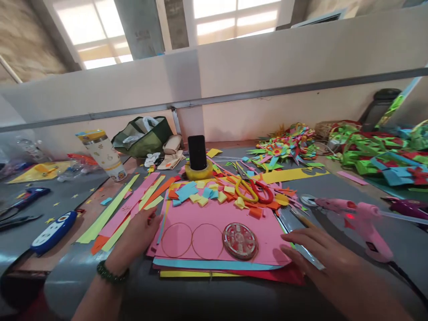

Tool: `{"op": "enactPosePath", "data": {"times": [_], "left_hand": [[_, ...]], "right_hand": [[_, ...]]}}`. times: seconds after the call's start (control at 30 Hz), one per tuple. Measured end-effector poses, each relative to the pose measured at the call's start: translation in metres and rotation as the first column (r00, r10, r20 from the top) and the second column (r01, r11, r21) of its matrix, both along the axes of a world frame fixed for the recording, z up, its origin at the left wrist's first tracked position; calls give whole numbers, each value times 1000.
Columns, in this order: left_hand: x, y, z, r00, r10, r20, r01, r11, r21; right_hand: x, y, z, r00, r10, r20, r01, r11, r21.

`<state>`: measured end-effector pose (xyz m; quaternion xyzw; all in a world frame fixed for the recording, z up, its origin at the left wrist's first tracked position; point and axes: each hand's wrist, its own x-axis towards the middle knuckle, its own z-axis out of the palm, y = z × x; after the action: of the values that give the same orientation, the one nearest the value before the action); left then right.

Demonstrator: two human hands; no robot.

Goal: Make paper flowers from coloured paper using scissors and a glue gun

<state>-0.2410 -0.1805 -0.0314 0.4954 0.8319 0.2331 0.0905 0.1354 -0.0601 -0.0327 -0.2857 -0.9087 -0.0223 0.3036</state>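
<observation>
A stack of coloured paper lies in front of me, with a pink sheet (207, 214) on top. Two drawn circles show on it, and a round clear-and-red disc (240, 240) sits flat to their right. At the sheet's left edge rests my left hand (142, 229), its fingers loosely bent and partly hidden, with no held thing visible. My right hand (323, 254) lies at the right edge, fingers stretched and apart, the tips touching the paper. Under and beside its fingers are a pencil (301, 217) and a shiny flat strip (310, 257).
Small paper squares (200, 191), yellow scissors (246, 191) and red scissors (265, 192) lie behind the sheet. A phone (197, 153) stands in a tape roll (199, 172). Right is a pink glue gun (364, 223); left are paper strips (130, 209), a tumbler (104, 156) and a power strip (53, 232).
</observation>
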Motion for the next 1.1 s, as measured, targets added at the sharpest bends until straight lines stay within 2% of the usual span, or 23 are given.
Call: {"op": "enactPosePath", "data": {"times": [0.17,0.3,0.37,0.5,0.6,0.73,0.83,0.97,1.1], "left_hand": [[-6,18,5,997,-80,-20,79,995,-54],[-12,28,8,994,-106,4,106,989,-101],[-15,29,6,994,-110,20,112,986,-123],[-17,23,1,991,-123,51,129,978,-161],[-14,14,-1,988,-130,86,143,976,-166],[-11,2,1,976,-119,181,150,974,-168],[-9,-6,1,958,-96,271,145,975,-169],[-6,-15,3,946,-61,320,111,984,-140],[0,-23,3,949,-27,315,59,994,-94]], "right_hand": [[-29,13,4,971,112,210,-82,986,-146],[-38,11,11,928,200,315,-129,964,-231],[-35,7,13,926,192,326,-97,953,-285],[-22,3,13,936,80,343,54,930,-363],[-14,4,13,935,132,330,14,914,-405],[-12,5,16,920,286,269,-178,914,-364],[-13,6,16,916,336,220,-270,921,-282],[-11,10,11,931,337,138,-301,925,-231],[-10,13,9,947,305,101,-276,933,-233]]}}
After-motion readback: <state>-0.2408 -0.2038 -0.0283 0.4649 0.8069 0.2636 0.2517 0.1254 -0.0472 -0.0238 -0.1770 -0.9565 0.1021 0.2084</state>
